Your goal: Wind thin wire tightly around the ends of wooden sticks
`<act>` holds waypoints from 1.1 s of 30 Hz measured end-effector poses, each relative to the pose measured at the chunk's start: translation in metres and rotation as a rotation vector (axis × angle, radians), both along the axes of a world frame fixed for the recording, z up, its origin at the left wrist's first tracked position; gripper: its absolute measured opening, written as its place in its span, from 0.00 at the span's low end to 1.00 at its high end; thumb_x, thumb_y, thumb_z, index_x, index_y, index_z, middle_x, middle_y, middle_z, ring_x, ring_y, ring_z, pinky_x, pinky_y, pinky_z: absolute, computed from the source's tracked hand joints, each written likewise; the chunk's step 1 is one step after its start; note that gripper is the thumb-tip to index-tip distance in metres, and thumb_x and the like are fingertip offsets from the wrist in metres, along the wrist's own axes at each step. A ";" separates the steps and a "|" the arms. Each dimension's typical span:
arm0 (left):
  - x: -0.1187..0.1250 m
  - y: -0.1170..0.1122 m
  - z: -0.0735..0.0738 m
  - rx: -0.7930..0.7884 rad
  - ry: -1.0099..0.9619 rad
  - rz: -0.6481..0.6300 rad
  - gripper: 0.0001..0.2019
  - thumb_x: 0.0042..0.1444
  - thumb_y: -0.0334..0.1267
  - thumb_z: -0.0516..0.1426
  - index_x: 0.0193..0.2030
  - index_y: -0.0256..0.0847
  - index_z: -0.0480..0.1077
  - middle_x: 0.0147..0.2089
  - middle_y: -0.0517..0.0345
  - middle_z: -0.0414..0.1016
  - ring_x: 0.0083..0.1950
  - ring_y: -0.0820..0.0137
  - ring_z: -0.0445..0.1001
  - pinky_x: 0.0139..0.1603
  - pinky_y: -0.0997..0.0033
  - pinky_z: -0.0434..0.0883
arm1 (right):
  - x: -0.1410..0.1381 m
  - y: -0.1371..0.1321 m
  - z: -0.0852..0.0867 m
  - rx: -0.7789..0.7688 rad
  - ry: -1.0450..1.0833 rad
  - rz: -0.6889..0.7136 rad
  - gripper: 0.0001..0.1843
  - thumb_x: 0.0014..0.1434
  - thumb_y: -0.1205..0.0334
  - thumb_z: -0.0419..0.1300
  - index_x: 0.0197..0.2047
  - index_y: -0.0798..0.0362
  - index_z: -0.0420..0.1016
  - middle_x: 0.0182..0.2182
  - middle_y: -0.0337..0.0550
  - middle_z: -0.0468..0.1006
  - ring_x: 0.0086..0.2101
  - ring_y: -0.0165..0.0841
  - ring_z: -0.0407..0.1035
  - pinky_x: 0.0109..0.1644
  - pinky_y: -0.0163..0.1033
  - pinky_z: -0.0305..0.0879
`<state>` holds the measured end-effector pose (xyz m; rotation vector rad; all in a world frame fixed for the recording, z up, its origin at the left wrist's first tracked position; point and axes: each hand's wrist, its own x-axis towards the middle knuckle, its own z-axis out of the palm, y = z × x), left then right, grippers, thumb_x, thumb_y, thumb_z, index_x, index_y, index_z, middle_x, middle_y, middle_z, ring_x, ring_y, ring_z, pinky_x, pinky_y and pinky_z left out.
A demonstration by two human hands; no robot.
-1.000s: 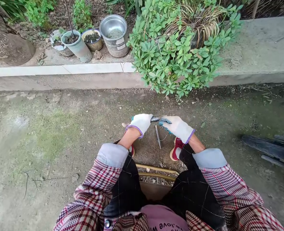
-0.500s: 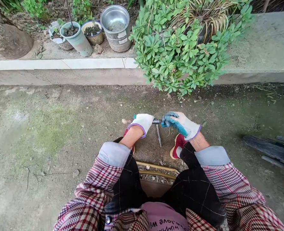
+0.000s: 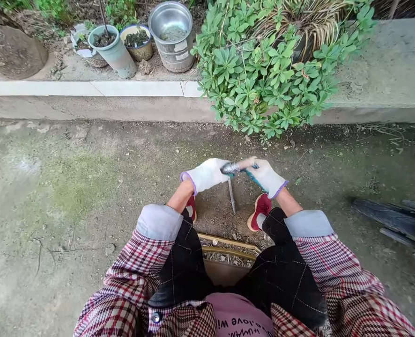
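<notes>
Both my hands wear white gloves with blue-green palms and purple cuffs. Between them is a wooden stick [image 3: 247, 163] whose left part is wound with a silvery wire coil [image 3: 231, 168]. My left hand [image 3: 209, 174] is closed at the coiled end, its fingers partly hidden behind the glove's back. At the right end, my right hand [image 3: 263, 176] grips the bare wood. A thin grey metal rod [image 3: 232, 196] lies on the ground just below the stick, apart from my gloves as far as I can see.
A low stool with gold-coloured bars [image 3: 228, 241] is under me, between my legs. Ahead runs a tiled ledge [image 3: 137, 89] with a metal bucket [image 3: 175, 54], plant pots [image 3: 118, 56] and a leafy bush [image 3: 260, 84]. A dark wheel [image 3: 386, 213] stands at the right.
The stick has been turned end for end: its bare wood stuck out left of my left hand and now points to my right hand. Both hands have risen slightly.
</notes>
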<state>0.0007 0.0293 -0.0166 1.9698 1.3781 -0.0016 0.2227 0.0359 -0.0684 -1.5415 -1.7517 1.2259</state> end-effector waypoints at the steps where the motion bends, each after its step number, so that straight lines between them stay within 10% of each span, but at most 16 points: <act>1: -0.004 0.004 0.002 0.021 -0.023 0.074 0.09 0.62 0.34 0.60 0.47 0.37 0.80 0.32 0.56 0.81 0.34 0.68 0.77 0.35 0.73 0.72 | -0.004 -0.004 0.003 0.008 -0.003 0.031 0.12 0.56 0.51 0.58 0.28 0.50 0.75 0.28 0.42 0.79 0.31 0.36 0.69 0.39 0.41 0.66; 6: -0.016 0.016 -0.003 0.072 0.031 0.193 0.13 0.66 0.34 0.57 0.53 0.37 0.78 0.36 0.52 0.82 0.35 0.67 0.78 0.38 0.70 0.74 | -0.020 -0.033 0.023 0.049 -0.035 0.188 0.14 0.62 0.50 0.56 0.31 0.50 0.75 0.25 0.38 0.75 0.28 0.34 0.65 0.36 0.39 0.60; 12: 0.011 -0.007 -0.027 0.074 0.286 -0.073 0.15 0.67 0.30 0.52 0.49 0.37 0.81 0.45 0.40 0.84 0.51 0.51 0.83 0.52 0.56 0.76 | -0.008 -0.032 0.021 0.070 -0.159 0.199 0.11 0.63 0.55 0.57 0.35 0.50 0.78 0.32 0.42 0.81 0.32 0.36 0.70 0.41 0.41 0.63; 18: 0.019 -0.010 -0.021 0.040 0.160 -0.237 0.09 0.65 0.34 0.57 0.43 0.41 0.80 0.39 0.50 0.83 0.44 0.60 0.83 0.47 0.66 0.74 | 0.015 -0.005 0.017 -0.079 -0.079 0.032 0.09 0.57 0.56 0.61 0.28 0.49 0.77 0.26 0.42 0.78 0.30 0.37 0.68 0.35 0.41 0.64; 25: -0.001 0.013 -0.016 -0.096 -0.390 0.296 0.10 0.62 0.36 0.58 0.47 0.36 0.77 0.31 0.62 0.74 0.26 0.75 0.68 0.29 0.76 0.67 | -0.015 -0.018 0.024 -0.262 0.140 -0.046 0.14 0.59 0.47 0.60 0.35 0.49 0.75 0.20 0.32 0.63 0.20 0.30 0.56 0.21 0.37 0.56; 33: 0.002 0.007 -0.029 0.043 0.314 0.019 0.14 0.68 0.31 0.52 0.49 0.37 0.80 0.48 0.39 0.83 0.53 0.53 0.83 0.56 0.56 0.76 | -0.025 -0.028 0.024 -0.075 -0.059 0.255 0.13 0.59 0.52 0.59 0.28 0.50 0.74 0.22 0.36 0.72 0.26 0.32 0.63 0.33 0.38 0.59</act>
